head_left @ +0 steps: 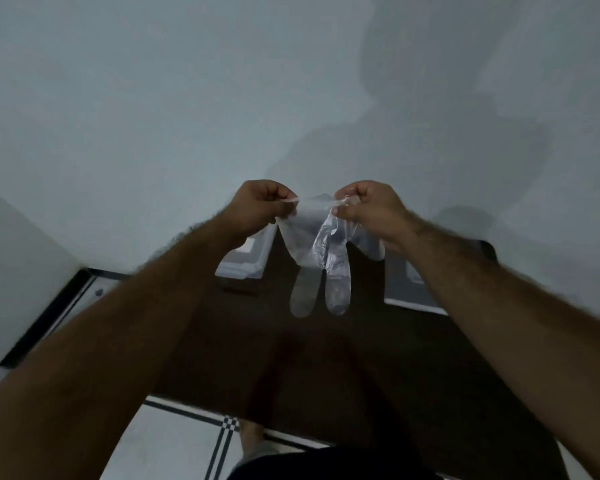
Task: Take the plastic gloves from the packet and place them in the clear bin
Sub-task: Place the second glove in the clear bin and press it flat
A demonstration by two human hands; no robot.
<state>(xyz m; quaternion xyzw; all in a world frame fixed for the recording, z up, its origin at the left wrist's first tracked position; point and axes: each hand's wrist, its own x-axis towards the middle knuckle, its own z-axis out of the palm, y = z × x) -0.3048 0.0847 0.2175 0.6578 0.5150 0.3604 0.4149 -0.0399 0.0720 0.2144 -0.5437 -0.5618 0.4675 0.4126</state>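
A clear plastic glove (321,251) is held up by its cuff above the dark worktop (326,358), pinched in the grip of the left hand (260,202) and the right hand (369,207) (fingers hanging downward). A clear bin (245,259) stands at the worktop's far edge.

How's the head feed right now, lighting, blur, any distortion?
Head view: dim and bluish; the hands cast big soft shadows on the wall; wide-angle stretch swells the forearms; the clear glove between left hand and right hand barely separates from the dark table.
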